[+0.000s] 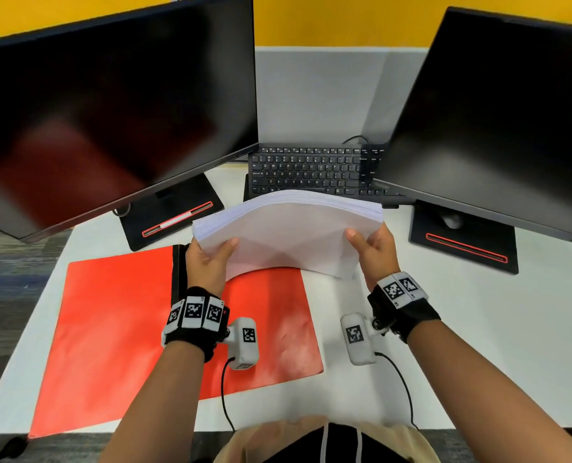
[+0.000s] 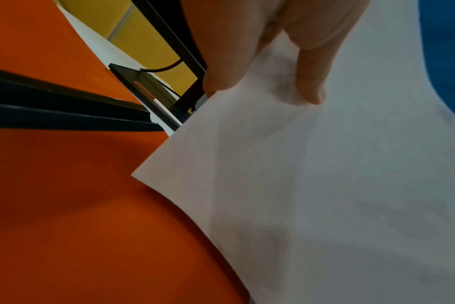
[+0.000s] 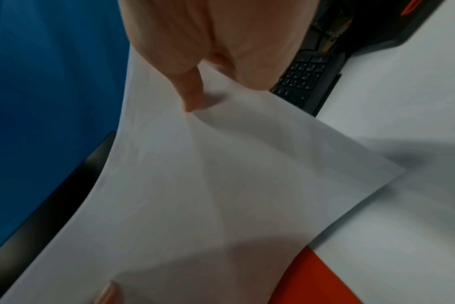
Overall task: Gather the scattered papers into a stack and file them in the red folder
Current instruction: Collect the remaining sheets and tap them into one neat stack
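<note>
I held the stack of papers in both hands, my left grip pinching its left edge and my right grip its right, thumbs on top. It bowed upward in the air, above the far right part of the open red folder. I judged the sheets could fan apart or slide free if either pinch loosened, since the bent stack was springy. The white surface also carried a keyboard and two dark monitors, with a yellow wall beyond.
</note>
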Demonstrator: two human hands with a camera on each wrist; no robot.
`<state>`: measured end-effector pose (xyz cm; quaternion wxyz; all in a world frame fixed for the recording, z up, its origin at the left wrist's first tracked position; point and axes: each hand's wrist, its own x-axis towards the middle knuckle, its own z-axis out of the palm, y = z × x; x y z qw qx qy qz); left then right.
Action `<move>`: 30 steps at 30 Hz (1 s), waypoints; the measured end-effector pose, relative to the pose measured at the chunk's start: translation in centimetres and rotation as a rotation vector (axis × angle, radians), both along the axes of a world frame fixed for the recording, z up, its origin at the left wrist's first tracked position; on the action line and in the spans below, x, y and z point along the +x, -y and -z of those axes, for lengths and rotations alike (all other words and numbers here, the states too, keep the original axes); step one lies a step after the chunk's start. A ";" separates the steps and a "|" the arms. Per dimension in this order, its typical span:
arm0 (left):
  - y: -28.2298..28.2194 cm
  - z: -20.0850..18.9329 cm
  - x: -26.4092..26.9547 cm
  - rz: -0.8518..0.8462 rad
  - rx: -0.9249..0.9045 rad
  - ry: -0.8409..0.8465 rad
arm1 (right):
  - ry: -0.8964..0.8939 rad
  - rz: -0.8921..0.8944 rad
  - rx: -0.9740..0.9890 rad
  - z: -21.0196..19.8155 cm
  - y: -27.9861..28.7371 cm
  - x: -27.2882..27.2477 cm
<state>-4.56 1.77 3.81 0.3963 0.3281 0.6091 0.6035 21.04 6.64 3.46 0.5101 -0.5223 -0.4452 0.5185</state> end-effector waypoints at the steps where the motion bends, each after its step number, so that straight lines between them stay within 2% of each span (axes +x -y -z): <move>1: 0.2 0.3 -0.1 -0.003 -0.007 0.006 | 0.000 -0.012 -0.008 0.1 0.0 0.1; 9: 0.1 1.5 -0.5 0.010 -0.100 0.058 | 0.049 -0.023 -0.081 1.2 0.1 0.1; 13: -0.1 1.3 -0.6 0.001 -0.071 0.077 | 0.022 -0.005 -0.046 1.4 0.0 -0.2; 17: 0.5 1.7 -0.9 0.025 -0.066 0.072 | 0.036 -0.060 -0.051 1.6 0.7 0.1; 20: 0.5 1.7 -1.2 0.053 -0.065 0.068 | 0.066 -0.069 0.013 -0.3 0.4 0.5; 23: 0.5 1.6 -1.3 0.074 -0.066 0.083 | 0.441 -0.145 0.276 -5.2 -0.8 1.2; 24: 0.5 1.6 -1.4 0.080 -0.065 0.088 | 0.617 -0.228 0.309 -7.2 -1.1 1.1; 26: 0.5 1.9 -1.5 0.078 -0.073 0.091 | 1.078 -0.471 0.287 -10.9 -1.5 -0.4; 28: 0.6 2.1 -1.6 0.077 -0.073 0.090 | 1.456 -0.677 0.275 -12.7 -1.5 -3.1; 30: 0.7 2.1 -1.7 0.085 -0.065 0.087 | 1.546 -0.801 0.334 -12.7 -1.5 -6.6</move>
